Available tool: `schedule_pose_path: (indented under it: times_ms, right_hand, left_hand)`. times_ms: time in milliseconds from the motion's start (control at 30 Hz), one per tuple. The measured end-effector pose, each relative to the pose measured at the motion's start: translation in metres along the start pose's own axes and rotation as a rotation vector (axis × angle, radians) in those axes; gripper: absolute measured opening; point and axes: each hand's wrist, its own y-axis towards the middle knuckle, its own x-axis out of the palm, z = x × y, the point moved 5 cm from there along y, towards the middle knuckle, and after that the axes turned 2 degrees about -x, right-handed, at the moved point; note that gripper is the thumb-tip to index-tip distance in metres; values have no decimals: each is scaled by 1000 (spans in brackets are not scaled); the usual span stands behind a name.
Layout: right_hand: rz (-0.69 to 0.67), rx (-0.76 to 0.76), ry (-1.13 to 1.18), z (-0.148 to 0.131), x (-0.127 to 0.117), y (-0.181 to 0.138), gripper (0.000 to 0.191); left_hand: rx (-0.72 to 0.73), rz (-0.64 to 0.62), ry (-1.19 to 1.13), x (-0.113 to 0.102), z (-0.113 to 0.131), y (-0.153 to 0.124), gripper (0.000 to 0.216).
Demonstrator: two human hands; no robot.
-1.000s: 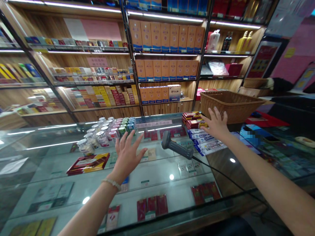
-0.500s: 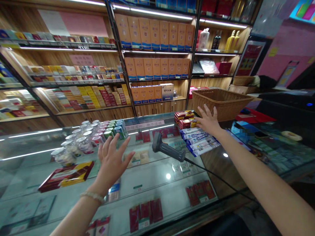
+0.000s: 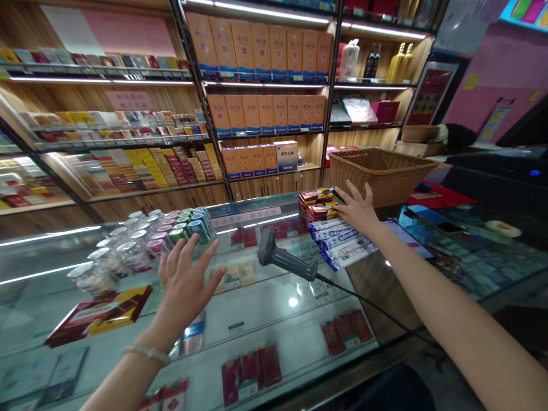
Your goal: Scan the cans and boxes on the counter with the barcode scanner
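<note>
My left hand (image 3: 187, 281) is held over the glass counter with its fingers spread and nothing in it. Just beyond it stand rows of small green, pink and blue packs (image 3: 192, 224) and white-lidded jars (image 3: 132, 242). To its left lie flat red and yellow packets (image 3: 100, 313). Fingers apart, my right hand (image 3: 357, 210) is at the stacks of red and yellow packets (image 3: 317, 204); whether it touches them I cannot tell. Blue and white long packets (image 3: 342, 242) lie below that hand. Between my hands rests a grey barcode scanner (image 3: 286, 257).
A wicker basket (image 3: 381, 191) stands behind my right hand. The scanner's black cable (image 3: 368, 299) runs to the lower right. A phone (image 3: 440, 220) lies on the right of the glass counter (image 3: 257, 297). Shelves with orange boxes (image 3: 261, 114) line the back.
The whole view has shifted a little, so the counter goods appear slightly further left. Both hands stay spread in nearly the same places; nothing has been picked up.
</note>
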Motion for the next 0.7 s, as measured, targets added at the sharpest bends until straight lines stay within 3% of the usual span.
schedule_pose_path:
  times_ms: [200,367,467,567,700]
  right_hand:
    - [1,6,19,-1,-9,-4,21]
    - [-35,39,43,4,-9,-3,26]
    - [-26,53,55,8,-7,-3,27]
    - [2,72,62,14,-4,-4,30]
    - [22,97,82,20,-2,-4,35]
  left_hand:
    - [12,-5,-31,-10,13,14,51]
    - [98,-46,-62,-18,70,72,54]
    - [170,-129,-53,-2,119,113,57]
    - [237,-202,-53,29,160,145,59]
    - [229,-272,-80,71,193,171,58]
